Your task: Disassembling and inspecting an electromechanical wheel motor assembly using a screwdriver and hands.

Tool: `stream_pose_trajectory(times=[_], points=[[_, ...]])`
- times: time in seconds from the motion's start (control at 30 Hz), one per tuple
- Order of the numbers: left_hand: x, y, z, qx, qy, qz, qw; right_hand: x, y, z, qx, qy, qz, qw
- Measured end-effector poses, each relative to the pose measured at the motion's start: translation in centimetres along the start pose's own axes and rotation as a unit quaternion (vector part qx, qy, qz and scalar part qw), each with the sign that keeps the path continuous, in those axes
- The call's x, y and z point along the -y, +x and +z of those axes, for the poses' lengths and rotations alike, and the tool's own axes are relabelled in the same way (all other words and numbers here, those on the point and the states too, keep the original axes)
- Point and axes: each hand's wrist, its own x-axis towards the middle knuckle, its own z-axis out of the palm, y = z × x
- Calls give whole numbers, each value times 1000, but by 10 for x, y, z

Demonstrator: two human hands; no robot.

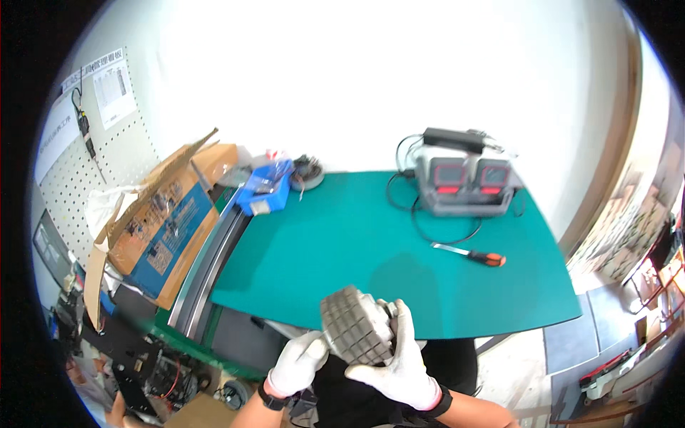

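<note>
A small wheel with a dark grey, block-patterned tyre and a pale metal side is held up in front of my body, just off the table's near edge. My right hand, in a white glove, grips it from the right, with the thumb underneath and fingers over the metal side. At its lower left edge is my left hand, also white-gloved, with curled fingers and the thumb pressed down. Whatever those fingers pinch is hidden; it may be part of the wheel's far side.
A green-topped table carries a screwdriver, a grey device with two displays and cables, and a blue bin of bagged parts. On the left stand metal rails and an open cardboard box. Another person's arm shows lower left.
</note>
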Motion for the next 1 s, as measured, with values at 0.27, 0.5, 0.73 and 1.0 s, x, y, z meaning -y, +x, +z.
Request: stream_pose_trajectory(times=[0.27,0.5,0.73,1.0], points=[[-15,79,42,32,95,75,992,21,25,-51,-51,-60,94,992],[-16,96,44,10,158,82,984,2,32,-62,-19,75,160,984],[0,97,33,-28,181,85,979,-27,19,-49,-29,62,140,988],[25,109,25,-65,163,43,984,-25,60,-82,3,-140,141,980]])
